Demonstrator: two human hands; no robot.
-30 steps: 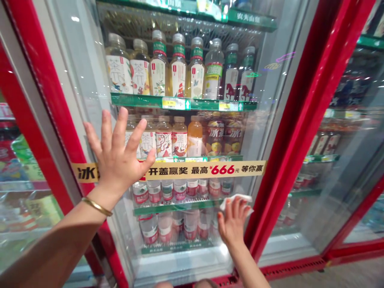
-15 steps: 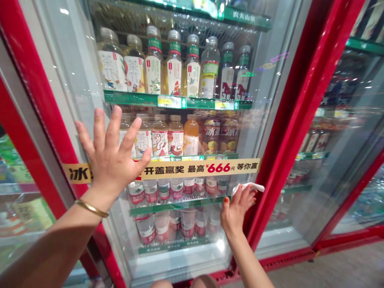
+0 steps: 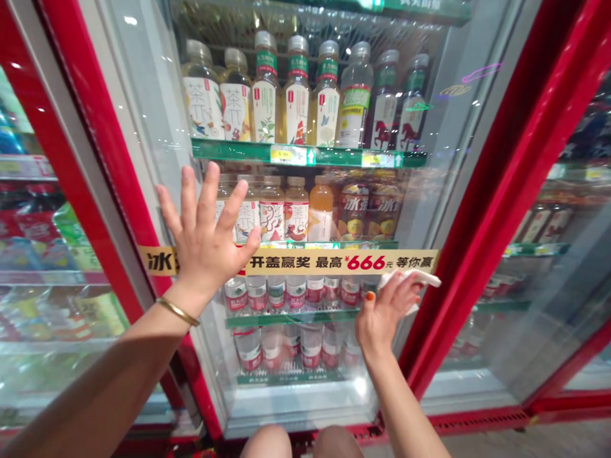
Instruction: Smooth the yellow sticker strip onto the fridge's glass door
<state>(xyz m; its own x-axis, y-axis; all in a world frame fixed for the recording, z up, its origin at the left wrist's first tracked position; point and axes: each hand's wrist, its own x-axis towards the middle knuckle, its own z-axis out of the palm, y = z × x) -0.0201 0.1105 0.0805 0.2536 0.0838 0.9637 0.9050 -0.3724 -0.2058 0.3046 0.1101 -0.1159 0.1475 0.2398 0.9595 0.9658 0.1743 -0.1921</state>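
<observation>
My left hand (image 3: 205,238) is spread flat against the glass door (image 3: 329,394) of a drinks fridge, over the left part of a yellow printed strip (image 3: 305,262). A gold bangle (image 3: 178,312) circles that wrist. At the lower right of the door, my right hand (image 3: 384,315) presses a folded white cloth or tissue (image 3: 424,278) to the glass, just at the strip's right end. Its fingers partly cover the white piece. Behind the glass stand rows of bottled drinks (image 3: 298,95) on green-edged shelves (image 3: 334,154).
Red door frames (image 3: 482,191) border the glass on both sides. Another fridge section with bags and bottles (image 3: 71,235) lies to the left, and one more to the right. My knees (image 3: 267,440) show at the bottom, close to the fridge base.
The whole view has shifted, so the fridge appears further right. My right hand and the white piece have moved up the glass to the strip's lower edge. My left hand keeps its place on the door.
</observation>
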